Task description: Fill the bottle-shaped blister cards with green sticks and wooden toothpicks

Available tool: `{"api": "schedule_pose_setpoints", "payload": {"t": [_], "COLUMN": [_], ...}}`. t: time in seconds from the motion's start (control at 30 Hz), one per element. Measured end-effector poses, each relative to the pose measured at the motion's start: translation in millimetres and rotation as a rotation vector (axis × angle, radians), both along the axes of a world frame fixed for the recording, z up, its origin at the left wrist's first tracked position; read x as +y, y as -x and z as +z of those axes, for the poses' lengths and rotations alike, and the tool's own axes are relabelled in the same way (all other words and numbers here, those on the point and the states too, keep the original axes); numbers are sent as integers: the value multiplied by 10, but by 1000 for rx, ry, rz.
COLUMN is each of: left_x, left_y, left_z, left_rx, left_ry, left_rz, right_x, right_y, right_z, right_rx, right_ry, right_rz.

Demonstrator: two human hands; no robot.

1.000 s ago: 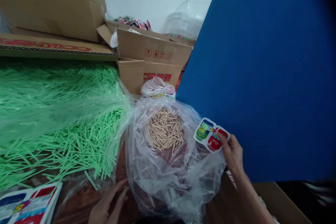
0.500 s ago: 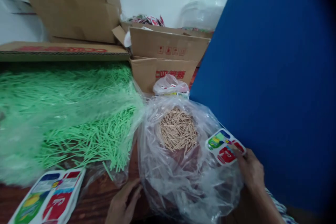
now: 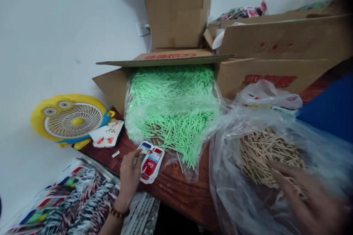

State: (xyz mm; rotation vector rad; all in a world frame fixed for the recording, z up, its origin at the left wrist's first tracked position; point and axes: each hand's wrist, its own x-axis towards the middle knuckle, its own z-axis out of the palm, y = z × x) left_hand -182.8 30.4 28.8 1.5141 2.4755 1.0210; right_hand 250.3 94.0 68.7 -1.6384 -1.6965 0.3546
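My left hand [image 3: 130,170] rests its fingertips on a stack of printed bottle-shaped cards [image 3: 151,165], red, blue and white, by the table's front edge. A gap between its fingers shows green print beneath. My right hand [image 3: 309,194], smeared by motion, stretches its fingers over a heap of thin tan sticks [image 3: 264,150] inside a clear plastic bag [image 3: 227,176]. Its fingertips overlap the sticks; I cannot make out anything held. Between the hands, a large heap of thin light-green sticks [image 3: 173,125] spills forward from a lined cardboard box [image 3: 113,84].
A yellow cartoon fan [image 3: 74,119] stands at left beside a white printed packet [image 3: 107,134]. Bundles of striped packaging [image 3: 79,198] lie below the table at lower left. More cardboard boxes [image 3: 179,11] stand behind. A blue panel [image 3: 328,106] borders the right side.
The view has swung left, bringing in the fan. My left hand has reached the card stack. My right hand has gone from a card beside the bag to the tan sticks; that card is out of sight.
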Motion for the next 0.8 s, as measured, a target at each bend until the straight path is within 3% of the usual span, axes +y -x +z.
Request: {"api": "schedule_pose_setpoints", "payload": {"t": [0.03, 0.1, 0.2, 0.3, 0.37, 0.53, 0.8], "left_x": [25, 66, 107, 130, 141, 165, 169], "left_y": [137, 313, 378, 360, 361, 379, 317], "left_z": [-20, -63, -114, -151, -172, -202, -170], "left_rx": [84, 185, 212, 192, 184, 217, 253], "left_ry": [70, 205, 338, 353, 356, 338, 281], "left_rz": [18, 81, 98, 84, 91, 54, 55], "right_x": [96, 291, 588, 819, 879, 780, 763], "right_y": [255, 808, 1569, 2027, 2157, 2259, 2480], "right_z": [30, 108, 181, 84, -49, -307, -424], "right_rx": [37, 39, -197, -586, -673, -754, -795], "right_ry": [-31, -56, 28, 150, 187, 156, 107], "right_rz": [261, 583, 764, 719, 677, 583, 534]}}
